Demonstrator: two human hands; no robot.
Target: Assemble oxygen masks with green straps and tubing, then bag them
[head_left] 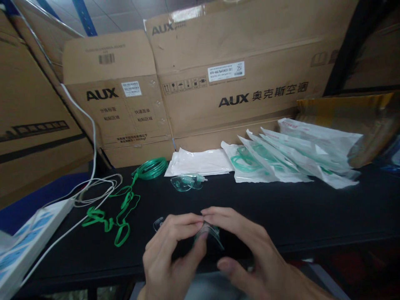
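Note:
Between my hands is a clear plastic oxygen mask (213,236), largely covered by the fingers. My left hand (175,254) grips it, thumb on the near side and fingers over the top. My right hand (253,246) curls its fingers over the mask's far edge, with its thumb held apart from it. A small clear plastic piece (158,223) shows beside my left knuckles, partly hidden. Farther back lies another clear mask (186,182) with a pale connector. To the left are a coil of green tubing (153,168) and tangled green elastic straps (122,233).
White packets (200,161) lie at the back of the black table (312,208). Several clear-and-white bags (250,164) with green tubing lean in a row on the right. A white power strip (34,241) and cables (93,141) occupy the left. Cardboard boxes (193,116) stand behind.

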